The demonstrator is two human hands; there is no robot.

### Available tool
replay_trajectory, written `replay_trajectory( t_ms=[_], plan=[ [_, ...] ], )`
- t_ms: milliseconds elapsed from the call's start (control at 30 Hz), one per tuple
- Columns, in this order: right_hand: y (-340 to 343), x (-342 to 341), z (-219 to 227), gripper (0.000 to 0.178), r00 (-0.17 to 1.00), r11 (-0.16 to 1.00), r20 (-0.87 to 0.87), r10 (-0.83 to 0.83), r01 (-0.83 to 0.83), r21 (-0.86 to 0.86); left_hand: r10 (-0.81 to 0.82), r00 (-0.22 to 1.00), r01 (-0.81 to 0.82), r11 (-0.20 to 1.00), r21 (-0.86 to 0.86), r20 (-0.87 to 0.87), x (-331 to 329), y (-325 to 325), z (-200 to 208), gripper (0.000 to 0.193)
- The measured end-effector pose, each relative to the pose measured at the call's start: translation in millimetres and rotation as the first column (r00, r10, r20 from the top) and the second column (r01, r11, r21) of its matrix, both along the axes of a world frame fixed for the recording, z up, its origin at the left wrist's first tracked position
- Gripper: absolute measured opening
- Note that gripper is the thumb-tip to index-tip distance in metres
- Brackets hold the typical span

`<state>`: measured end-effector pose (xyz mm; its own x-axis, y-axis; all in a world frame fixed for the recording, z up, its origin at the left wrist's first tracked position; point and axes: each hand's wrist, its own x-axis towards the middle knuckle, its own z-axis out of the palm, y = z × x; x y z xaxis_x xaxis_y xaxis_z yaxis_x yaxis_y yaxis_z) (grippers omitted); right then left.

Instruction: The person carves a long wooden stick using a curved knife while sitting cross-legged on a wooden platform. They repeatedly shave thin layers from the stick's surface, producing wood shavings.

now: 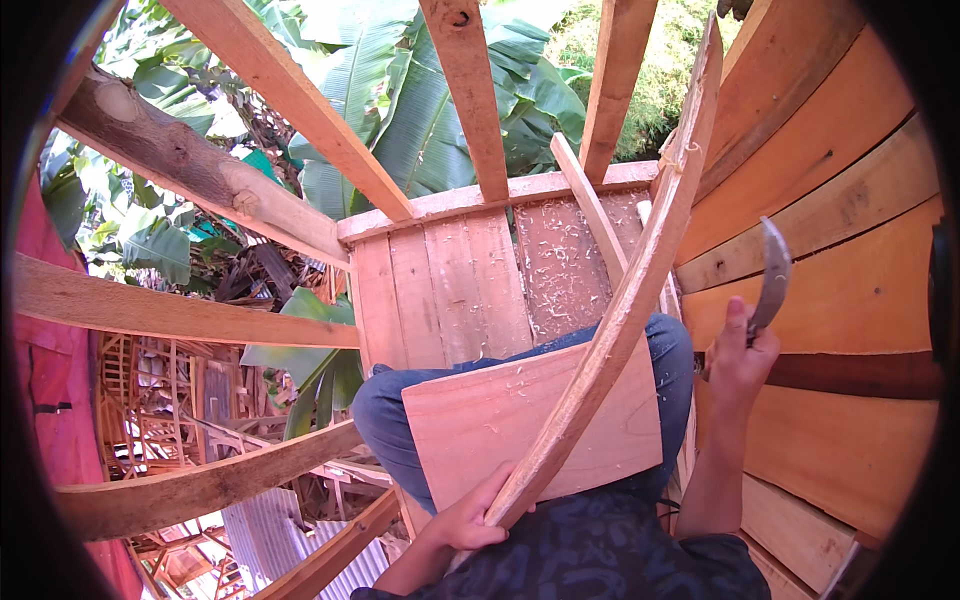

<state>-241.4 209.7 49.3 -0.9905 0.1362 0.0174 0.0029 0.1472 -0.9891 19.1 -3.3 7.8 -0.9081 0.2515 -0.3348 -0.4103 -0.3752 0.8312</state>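
My left hand is closed round the lower end of a long wooden strip. The strip slants up and away to the right, with a curled shaving clinging near its far part. Across my lap lies a flat wooden board, and the strip passes over it. Off to the right, my right hand is raised and grips a knife with a curved blade. Its blade points upward, apart from the strip; the handle is mostly hidden in my fingers.
Pale shavings dot the plank floor beyond my knees. A thinner wood piece leans behind the strip. Plank walling stands close on my right. Open framing beams run along the left and front, with banana leaves outside.
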Motion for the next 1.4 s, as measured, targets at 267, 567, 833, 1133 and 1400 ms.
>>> replay_trajectory(
  t_ms=[267, 567, 833, 1133, 1400],
  plan=[
    [-12.8, 38.4, 20.5, 0.043, 0.557, 0.61, 0.392, 0.732, -0.793, -0.012, -0.058, 0.998, 0.058, 0.998, -0.001, -0.028, -7.5, -2.1, -4.0, 0.09],
    [1.2, 24.6, 31.1, 0.042, 0.483, 0.573, 0.381, 0.789, -0.802, -0.17, -0.056, 0.998, 0.056, 0.998, 0.025, -0.006, -1.4, 0.3, -1.5, 0.088],
    [17.5, 16.8, 25.2, 0.035, 0.814, 0.91, 0.409, 0.412, -0.349, -0.222, -0.103, 0.994, 0.104, 0.993, -0.047, 0.028, 0.5, -1.7, 1.0, 0.09],
    [22.3, 2.4, -1.1, 0.045, 0.836, 0.945, 0.441, 0.326, -0.271, -0.184, 0.025, 0.997, -0.053, 0.93, -0.365, -0.079, -0.5, 3.0, 9.0, 0.082],
    [-7.4, 63.6, -32.1, 0.022, 0.689, 0.782, 0.371, 0.623, -0.548, -0.295, 0.142, 0.978, -0.205, 0.768, -0.606, -0.151, -15.2, 14.2, 16.8, 0.075]
  ],
)
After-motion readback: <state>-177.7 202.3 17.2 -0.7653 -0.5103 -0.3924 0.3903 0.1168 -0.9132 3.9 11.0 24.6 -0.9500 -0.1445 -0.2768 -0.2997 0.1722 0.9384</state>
